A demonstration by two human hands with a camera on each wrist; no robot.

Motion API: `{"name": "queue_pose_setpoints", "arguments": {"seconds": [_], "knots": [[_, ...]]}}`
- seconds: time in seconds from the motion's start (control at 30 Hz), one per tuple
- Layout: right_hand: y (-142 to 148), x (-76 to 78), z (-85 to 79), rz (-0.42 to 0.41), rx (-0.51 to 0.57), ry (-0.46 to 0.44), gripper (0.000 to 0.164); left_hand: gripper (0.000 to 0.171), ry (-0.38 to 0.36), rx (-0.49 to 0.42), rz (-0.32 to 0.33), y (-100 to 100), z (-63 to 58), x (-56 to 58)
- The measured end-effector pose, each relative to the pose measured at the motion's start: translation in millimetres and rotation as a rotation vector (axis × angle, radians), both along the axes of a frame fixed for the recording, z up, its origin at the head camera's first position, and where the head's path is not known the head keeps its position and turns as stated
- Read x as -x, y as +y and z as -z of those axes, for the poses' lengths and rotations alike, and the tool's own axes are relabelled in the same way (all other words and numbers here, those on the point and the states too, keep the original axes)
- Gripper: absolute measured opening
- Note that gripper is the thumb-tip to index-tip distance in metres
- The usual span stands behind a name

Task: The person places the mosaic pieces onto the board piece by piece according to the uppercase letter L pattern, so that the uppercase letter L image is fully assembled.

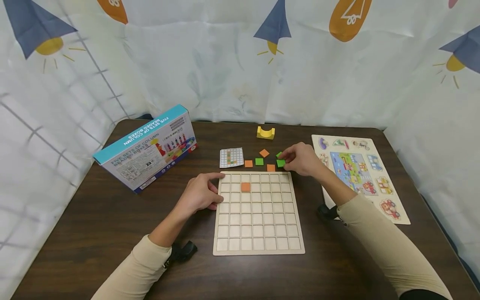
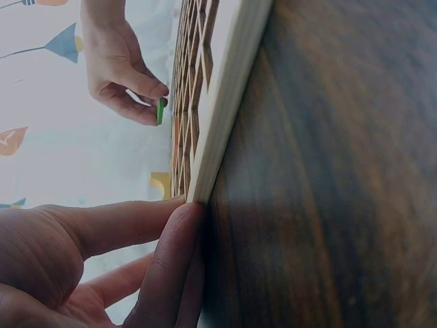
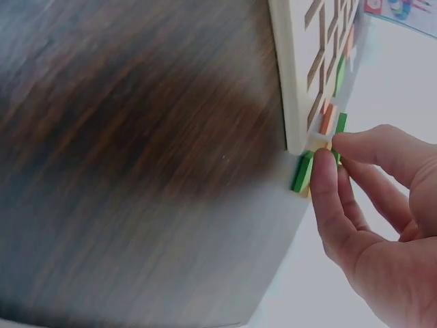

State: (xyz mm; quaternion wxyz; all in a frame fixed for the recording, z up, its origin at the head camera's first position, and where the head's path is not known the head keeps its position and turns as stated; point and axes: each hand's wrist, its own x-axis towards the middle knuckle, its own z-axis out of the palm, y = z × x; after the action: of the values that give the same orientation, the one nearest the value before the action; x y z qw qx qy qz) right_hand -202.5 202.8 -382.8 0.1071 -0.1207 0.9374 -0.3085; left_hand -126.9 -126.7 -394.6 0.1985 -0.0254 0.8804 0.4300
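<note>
A pale wooden grid board [image 1: 256,219] lies flat on the table, with one orange tile [image 1: 245,187] in its second row. At the board's upper left edge, my left hand [image 1: 199,192] touches the rim with thumb and fingers, the forefinger stretched to the corner. Beyond the upper right corner, my right hand [image 1: 301,159] pinches a green tile [image 3: 342,124] between thumb and fingertips. Another green tile [image 1: 281,163] lies right beside those fingertips. Along the board's far edge are a green tile [image 1: 259,161] and orange tiles, one of them turned like a diamond [image 1: 264,153].
A small pattern card [image 1: 231,158] lies behind the board's far left corner. Further back is a yellow arched block [image 1: 265,133]. The large box [image 1: 150,150] stands at the left, and a picture puzzle board [image 1: 375,179] lies under the right forearm. A printed curtain [image 1: 225,62] surrounds the table.
</note>
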Motion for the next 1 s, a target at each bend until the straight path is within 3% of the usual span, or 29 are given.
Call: {"name": "queue_pose_setpoints", "arguments": {"seconds": [1.0], "knots": [[-25,-27.7,-3.3,0.024,0.075,-0.014,0.024,0.071,-0.004,-0.013,-0.004,1,-0.3,-0.7]]}}
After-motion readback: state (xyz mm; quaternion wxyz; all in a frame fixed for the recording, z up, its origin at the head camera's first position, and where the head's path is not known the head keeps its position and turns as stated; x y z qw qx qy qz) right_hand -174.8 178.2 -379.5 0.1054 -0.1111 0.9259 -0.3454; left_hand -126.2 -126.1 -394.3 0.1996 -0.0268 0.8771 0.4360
